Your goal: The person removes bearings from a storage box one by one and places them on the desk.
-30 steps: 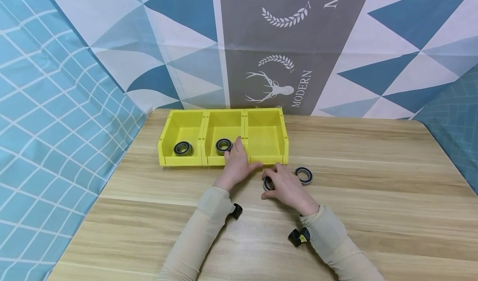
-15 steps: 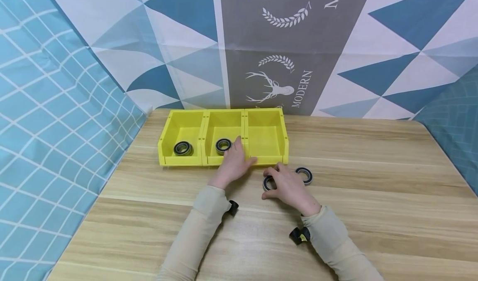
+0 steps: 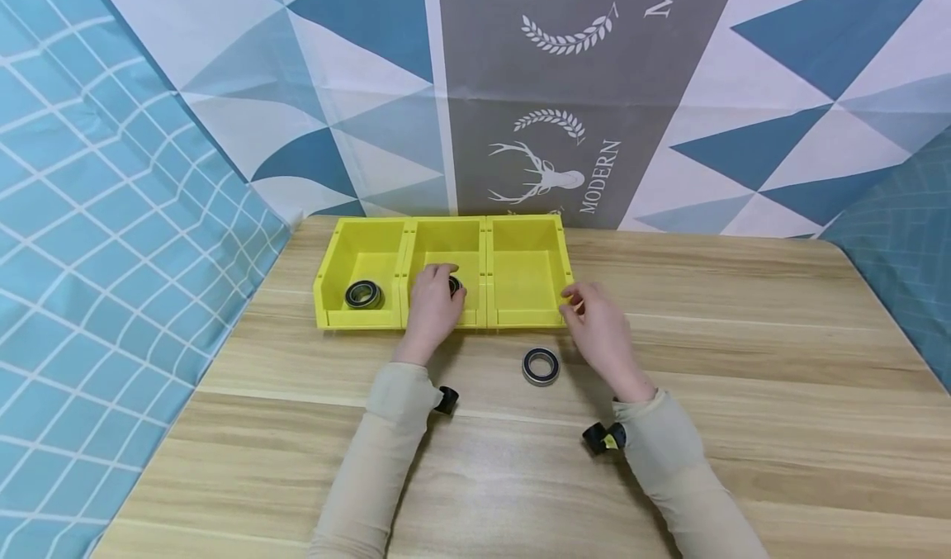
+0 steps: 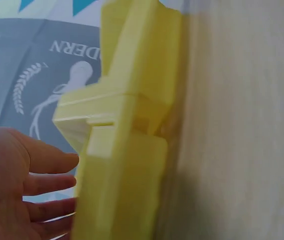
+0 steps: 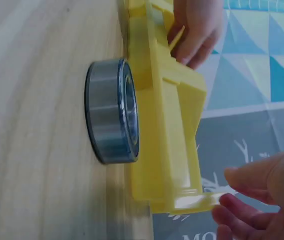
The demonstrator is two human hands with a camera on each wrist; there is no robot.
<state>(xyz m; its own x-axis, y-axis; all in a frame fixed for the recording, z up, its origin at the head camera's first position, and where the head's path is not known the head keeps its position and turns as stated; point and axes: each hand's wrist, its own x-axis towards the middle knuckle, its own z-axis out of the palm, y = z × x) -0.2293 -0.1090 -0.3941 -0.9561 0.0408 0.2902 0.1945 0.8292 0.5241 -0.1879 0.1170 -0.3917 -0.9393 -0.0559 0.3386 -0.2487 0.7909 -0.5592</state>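
Note:
My left hand (image 3: 432, 301) reaches over the front of the middle yellow bin (image 3: 447, 241). A black-sealed ball bearing (image 3: 454, 284) there shows between its thumb and index finger, partly covered. In the left wrist view the fingers extend behind the bin front, tips hidden. My right hand (image 3: 600, 328) is at the right yellow bin (image 3: 526, 270), thumb and fingers on either side of its side-wall corner, pinching it. Another ball bearing (image 3: 541, 367) lies flat on the table between my hands, touched by neither; it stands out large in the right wrist view.
The left yellow bin (image 3: 369, 241) holds a bearing (image 3: 363, 295). The three bins stand joined in a row near the back of the wooden table (image 3: 706, 319). Behind them hangs a patterned cloth (image 3: 550, 63).
My right hand has left the table bearing and moved up to the right bin. My left hand has shifted left along the middle bin. The second table bearing is now out of sight by my right hand.

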